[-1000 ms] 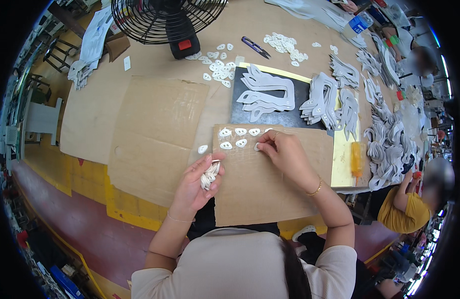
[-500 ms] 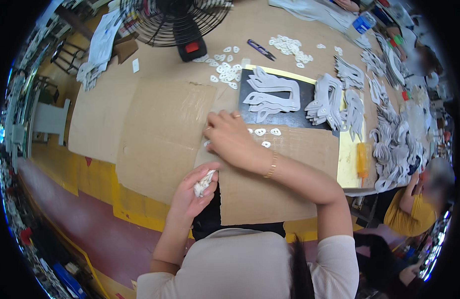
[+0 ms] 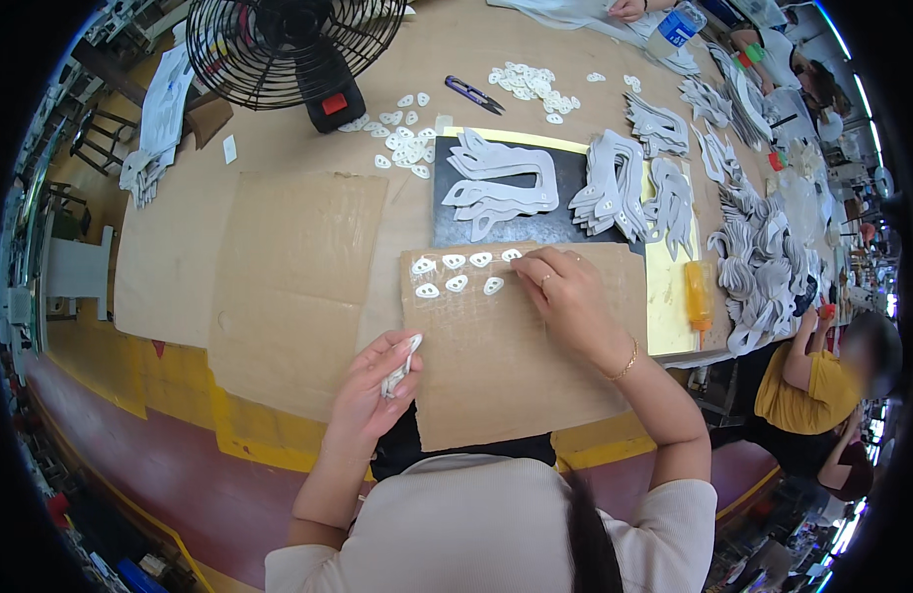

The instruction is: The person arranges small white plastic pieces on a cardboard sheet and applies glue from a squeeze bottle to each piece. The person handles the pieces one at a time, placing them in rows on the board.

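Note:
My left hand is closed around a small stack of white two-holed pieces, just off the left edge of a brown cardboard sheet. On that sheet, near its far edge, lie two rows of the same flat rounded pieces. My right hand reaches over the sheet from the right, thumb and fingers pinched at the rightmost white piece of the far row. Its fingertips partly cover that piece's near edge.
Loose white pieces lie beside a black fan. Thread snips rest farther back. Grey-white cut shapes are stacked on a black board. An orange bottle lies right. Another cardboard sheet is left. Co-workers sit right.
My right hand has moved right, from the sheet's left corner to the far row's right end, uncovering the pieces at left. My left hand still holds its stack. The view has shifted slightly.

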Tool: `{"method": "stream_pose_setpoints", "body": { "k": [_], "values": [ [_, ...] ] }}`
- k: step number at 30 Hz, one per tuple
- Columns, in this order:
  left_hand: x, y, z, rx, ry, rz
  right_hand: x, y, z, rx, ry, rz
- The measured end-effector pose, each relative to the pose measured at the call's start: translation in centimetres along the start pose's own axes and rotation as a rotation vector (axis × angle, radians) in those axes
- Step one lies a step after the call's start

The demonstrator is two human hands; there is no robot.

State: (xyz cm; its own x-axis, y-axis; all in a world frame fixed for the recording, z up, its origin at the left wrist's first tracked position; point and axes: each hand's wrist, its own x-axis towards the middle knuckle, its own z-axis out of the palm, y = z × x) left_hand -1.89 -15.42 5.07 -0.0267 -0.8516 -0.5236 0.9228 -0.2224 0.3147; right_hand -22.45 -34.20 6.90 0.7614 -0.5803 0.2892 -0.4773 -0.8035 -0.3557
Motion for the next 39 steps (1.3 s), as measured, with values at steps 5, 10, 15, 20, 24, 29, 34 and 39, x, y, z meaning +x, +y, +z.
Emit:
{"method": "stream_pose_setpoints", "body": {
  "k": [5, 10, 15, 20, 24, 29, 34, 39],
  "values": [
    [1.5, -0.9, 2.1, 0.125, -0.004, -0.057, -0.3, 0.3, 0.6, -0.198, 0.110, -0.233],
    [1.6, -1.1, 3.5, 0.194, 0.023, -0.060, -1.2, -0.4, 0.4, -0.185, 0.021, -0.184],
    [2.2, -2.3, 3.5, 0.463, 0.026, 0.070, -1.3, -3.4, -2.2, 0.611, -0.143, 0.302],
    [2.3, -3.6, 3.6, 0.581, -0.037, 0.135, -1.9, -4.2, -1.3, 1.078, -0.421, 0.600],
    [2.2, -3.1, 4.2, 0.428, -0.007, 0.026, -1.2, -1.0, -1.7, 0.806, -0.195, 0.587],
    [2.3, -2.3, 4.2, 0.229, -0.025, -0.134, 0.3, 3.2, -1.4, 0.517, -0.125, 0.579],
    [2.2, -2.3, 4.3, 0.237, -0.033, -0.126, 0.3, 3.7, -0.5, 0.075, 0.029, 0.210],
    [2.5, -2.6, 4.2, 0.341, -0.012, 0.001, 0.0, 0.7, -1.4, 0.365, -0.045, 0.293]
  ]
}}
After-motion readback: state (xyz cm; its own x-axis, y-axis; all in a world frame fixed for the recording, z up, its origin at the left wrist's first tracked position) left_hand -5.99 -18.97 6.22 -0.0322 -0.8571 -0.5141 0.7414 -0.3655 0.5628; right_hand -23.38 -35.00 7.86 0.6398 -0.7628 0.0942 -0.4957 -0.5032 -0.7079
